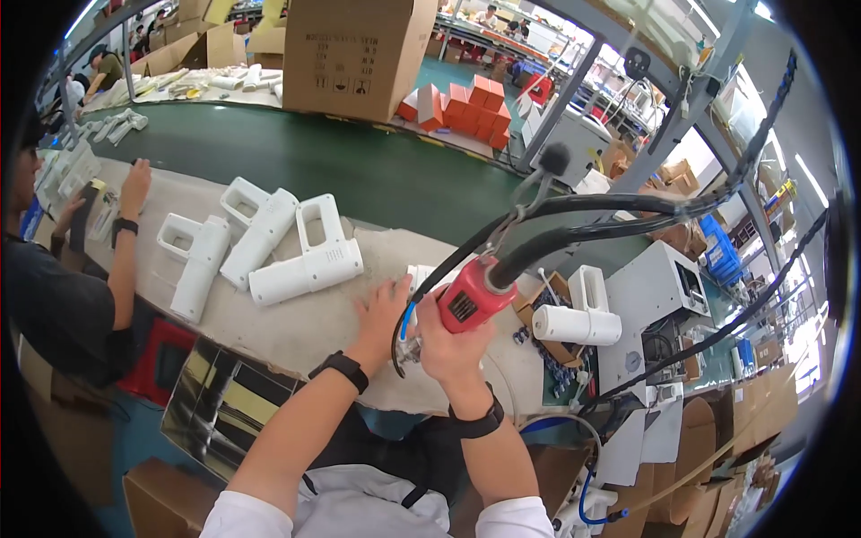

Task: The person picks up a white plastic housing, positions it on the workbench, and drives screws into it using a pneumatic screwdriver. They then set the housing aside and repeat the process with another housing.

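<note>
My right hand (pixel 453 345) is closed around a red electric screwdriver (pixel 473 296) that hangs from thick black cables. Its tip points down toward the table, hidden behind my hand. Just left of it, my left hand (pixel 381 314) holds a white plastic housing (pixel 418 274), which the screwdriver and my right hand mostly cover. Beyond my left hand lie several white handled housings, among them a near one (pixel 307 260), a middle one (pixel 256 229) and a left one (pixel 197 264). Another white handled housing (pixel 578 318) rests on the right, by an open cardboard box.
A green conveyor belt (pixel 341 161) runs behind the covered worktable (pixel 269 336). On it or just beyond stand a large carton (pixel 354 58) and stacked orange boxes (pixel 475 108). A co-worker's arm (pixel 121 260) is at left. Small dark parts (pixel 560 381) lie at right, near a white machine (pixel 650 296).
</note>
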### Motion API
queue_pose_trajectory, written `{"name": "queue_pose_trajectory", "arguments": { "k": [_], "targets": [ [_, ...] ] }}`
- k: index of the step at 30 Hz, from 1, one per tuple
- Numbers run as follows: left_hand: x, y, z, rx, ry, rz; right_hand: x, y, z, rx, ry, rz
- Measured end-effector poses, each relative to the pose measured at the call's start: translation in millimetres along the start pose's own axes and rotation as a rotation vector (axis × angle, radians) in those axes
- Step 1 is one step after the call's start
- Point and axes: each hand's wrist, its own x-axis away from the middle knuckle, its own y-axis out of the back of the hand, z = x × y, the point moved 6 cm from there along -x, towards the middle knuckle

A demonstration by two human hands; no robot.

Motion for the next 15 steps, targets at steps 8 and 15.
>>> {"name": "queue_pose_trajectory", "arguments": {
  "k": [8, 15],
  "targets": [
    [17, 6, 35, 0.652, 0.073, -0.034, -26, 45, 70, -0.142, -0.069, -0.243],
    [95, 81, 60, 0.765, 0.260, 0.158, 69, 116, 49, 0.472, 0.324, -0.245]
  ]
}}
